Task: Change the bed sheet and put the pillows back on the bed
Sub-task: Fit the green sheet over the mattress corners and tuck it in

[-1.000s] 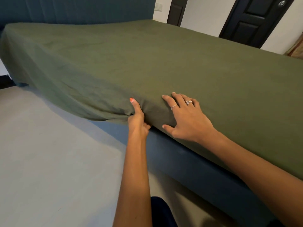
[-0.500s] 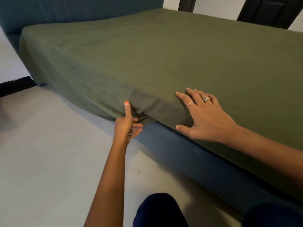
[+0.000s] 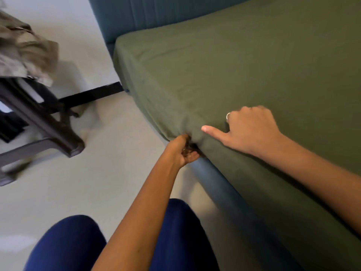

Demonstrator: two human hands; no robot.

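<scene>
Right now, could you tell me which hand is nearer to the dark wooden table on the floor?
Left. The left hand grips the olive-green bed sheet at the mattress edge, towards the dark wooden table; the right hand rests atop the sheet, farther away.

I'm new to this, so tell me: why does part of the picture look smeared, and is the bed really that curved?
Head view: motion blur smears the dark stand and crumpled cloth at left; the hands and green sheet stay fairly sharp; the wide-angle lens bows the bed edge; lighting is soft, without glare.
</scene>
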